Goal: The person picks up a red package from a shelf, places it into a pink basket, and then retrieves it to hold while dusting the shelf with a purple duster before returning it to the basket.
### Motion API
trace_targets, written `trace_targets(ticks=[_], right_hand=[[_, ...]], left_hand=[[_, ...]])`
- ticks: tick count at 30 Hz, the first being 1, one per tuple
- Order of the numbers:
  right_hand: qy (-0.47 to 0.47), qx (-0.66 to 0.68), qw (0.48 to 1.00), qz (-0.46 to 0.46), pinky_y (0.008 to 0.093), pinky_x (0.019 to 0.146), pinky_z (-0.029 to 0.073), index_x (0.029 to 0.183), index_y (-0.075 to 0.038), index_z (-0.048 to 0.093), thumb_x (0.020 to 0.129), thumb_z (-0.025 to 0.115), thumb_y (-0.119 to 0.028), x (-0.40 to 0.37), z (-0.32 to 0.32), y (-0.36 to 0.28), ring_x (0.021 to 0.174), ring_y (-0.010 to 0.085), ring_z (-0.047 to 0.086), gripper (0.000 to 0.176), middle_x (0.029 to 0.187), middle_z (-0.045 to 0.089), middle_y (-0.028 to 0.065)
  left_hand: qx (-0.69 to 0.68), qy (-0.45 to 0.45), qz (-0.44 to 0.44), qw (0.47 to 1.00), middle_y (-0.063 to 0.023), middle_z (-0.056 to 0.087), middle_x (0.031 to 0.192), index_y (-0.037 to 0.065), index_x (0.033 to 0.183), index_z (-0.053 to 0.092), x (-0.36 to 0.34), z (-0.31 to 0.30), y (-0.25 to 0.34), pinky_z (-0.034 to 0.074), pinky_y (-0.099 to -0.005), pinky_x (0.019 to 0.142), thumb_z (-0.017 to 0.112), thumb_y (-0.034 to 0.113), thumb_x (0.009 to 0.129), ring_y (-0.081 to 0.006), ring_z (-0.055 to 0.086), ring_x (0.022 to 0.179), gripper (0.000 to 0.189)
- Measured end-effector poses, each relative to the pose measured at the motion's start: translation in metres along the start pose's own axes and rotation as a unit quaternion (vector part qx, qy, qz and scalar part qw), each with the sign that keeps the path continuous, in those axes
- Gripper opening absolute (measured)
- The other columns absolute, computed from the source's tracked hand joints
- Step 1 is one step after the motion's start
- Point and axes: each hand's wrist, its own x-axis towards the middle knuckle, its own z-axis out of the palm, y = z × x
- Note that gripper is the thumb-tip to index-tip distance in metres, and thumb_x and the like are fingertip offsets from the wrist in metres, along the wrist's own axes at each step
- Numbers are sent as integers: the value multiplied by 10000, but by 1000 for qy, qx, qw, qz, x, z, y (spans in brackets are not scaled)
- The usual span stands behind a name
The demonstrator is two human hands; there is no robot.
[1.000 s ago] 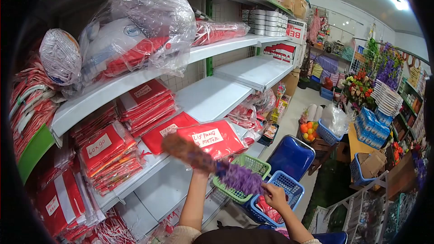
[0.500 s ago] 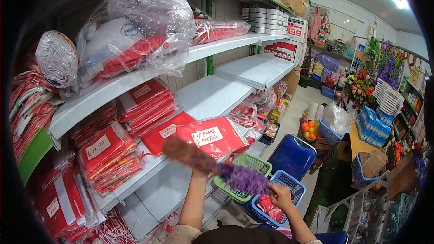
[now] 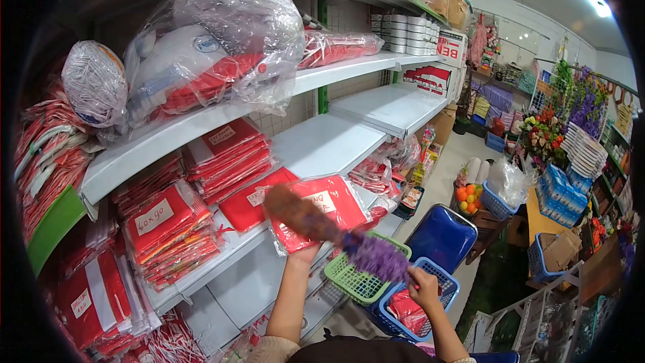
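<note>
My R hand (image 3: 423, 287) grips purple duster (image 3: 380, 257), L hand (image 3: 307, 254) holds plastic-wrapped red pkt (image 3: 351, 208); prob. mid-dusting, next move calls for steady pkt.

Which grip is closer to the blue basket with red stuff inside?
Right. The right grip appears over the blue basket; the left grip is farther left, at the lower edge of a red packet.

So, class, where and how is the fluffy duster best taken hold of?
Probably grip the duster by its lower end, where the right hand holds it, coming from the near right: the rest is bushy and slants up leftward, crossing before the red packet.
</note>
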Motion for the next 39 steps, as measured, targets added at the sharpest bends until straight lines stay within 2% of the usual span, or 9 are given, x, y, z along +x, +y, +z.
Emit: trace_targets(ticks=[1,2,6,8,24,31,34,37,39], right_hand=[[-36,15,999,-21,368,527,466,966,-67,618,674,598,4,1,0,-3,616,296,598,301,733,586,122],[-38,19,999,-31,363,510,458,943,-67,621,665,603,2,7,1,-11,607,288,594,286,699,563,119],[19,37,999,6,378,554,469,966,-65,622,684,605,-11,28,23,3,626,312,597,288,748,597,137],[33,59,995,69,390,582,472,994,-67,616,703,605,-26,49,31,6,649,325,601,294,796,614,155],[-61,-108,992,11,472,674,489,1022,-47,565,720,507,3,263,150,-24,788,392,619,312,894,628,217],[-75,-109,991,13,456,746,490,1040,-39,567,748,573,-45,268,116,-51,839,399,599,292,930,618,223],[129,56,987,-76,407,803,479,1066,-18,556,763,612,-60,234,84,-81,935,335,579,311,993,584,216],[149,188,971,-10,345,809,465,1183,-30,506,805,629,-85,182,75,-85,945,256,569,401,1044,550,183],[144,432,885,92,313,795,459,1247,-55,450,843,617,-116,149,91,-83,939,197,560,442,1101,525,144]], left_hand=[[-23,-186,-68,980,-44,595,995,118,1065,550,-11,-56,10,431,-452,862,402,525,876,-256,549,935,473],[92,123,86,984,-36,575,884,121,986,559,-8,-12,-3,425,-428,787,402,547,861,-245,533,841,471],[-33,60,40,997,-86,538,1199,109,1182,506,-15,20,14,363,-493,984,376,522,894,-271,494,1110,520],[29,264,125,956,-96,481,1302,104,1269,453,-19,42,20,336,-525,1014,374,485,913,-292,447,1201,528],[20,223,164,961,-142,441,1340,61,1294,419,-55,75,44,320,-531,1028,399,467,913,-328,418,1226,558],[10,211,163,964,-144,423,1355,63,1306,405,-57,83,39,312,-534,1033,401,465,914,-329,405,1239,562],[-8,201,160,966,-144,418,1360,62,1310,400,-56,85,33,317,-533,1031,402,465,915,-326,404,1239,564],[-19,203,150,967,-144,414,1362,61,1313,396,-51,85,24,326,-528,1027,404,463,916,-323,410,1234,565],[-16,203,144,968,-146,413,1361,57,1314,392,-49,79,13,329,-524,1027,406,460,917,-322,414,1231,565]])
